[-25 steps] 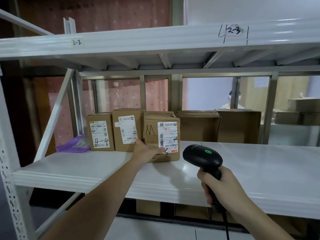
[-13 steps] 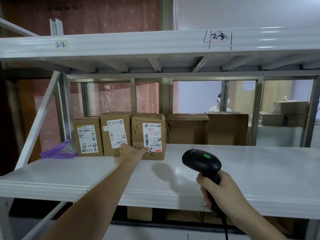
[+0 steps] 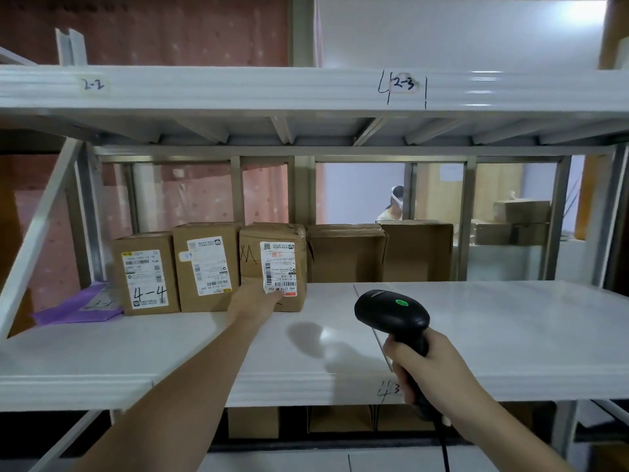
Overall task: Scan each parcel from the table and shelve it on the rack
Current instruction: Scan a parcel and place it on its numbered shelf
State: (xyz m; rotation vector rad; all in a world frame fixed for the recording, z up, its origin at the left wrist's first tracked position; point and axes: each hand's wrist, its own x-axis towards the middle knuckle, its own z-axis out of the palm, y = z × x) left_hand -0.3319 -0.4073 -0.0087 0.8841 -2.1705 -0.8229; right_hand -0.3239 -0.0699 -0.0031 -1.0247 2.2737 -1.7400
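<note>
Presently on the middle shelf (image 3: 510, 328) of the white rack (image 3: 306, 90): five cardboard boxes in a row along the rear edge.

Row, left to right:
- Box marked "4-4" (image 3: 144, 272), upright, label facing forward.
- Second labelled box (image 3: 207, 267), touching the first.
- Task parcel (image 3: 272, 264), third in the row, upright, touching the second box; white shipping label with barcode on the front face, "XX" handwritten to the left of the label.
- Two plain brown boxes (image 3: 345, 255) and (image 3: 417, 252), just beside the parcel, no labels visible.

Left hand (image 3: 257, 298): arm extended across the shelf, hand against the lower front face of the parcel, fingertips over the bottom edge of the label. Fingers mostly hidden behind the back of the hand; pressing flat or gripping cannot be told.

Right hand (image 3: 427, 366): fingers wrapped round the handle of a black barcode scanner (image 3: 391, 311). Scanner head raised over the front part of the shelf, nose toward the box row, green indicator lit on top, cable hanging below the fist.

Also visible: purple mailer bag (image 3: 80, 304) flat at the left end of the shelf, just beside the "4-4" box. Handwritten marks "2-2" and "2-3" on the upper shelf edge. More brown boxes on the level below.
</note>
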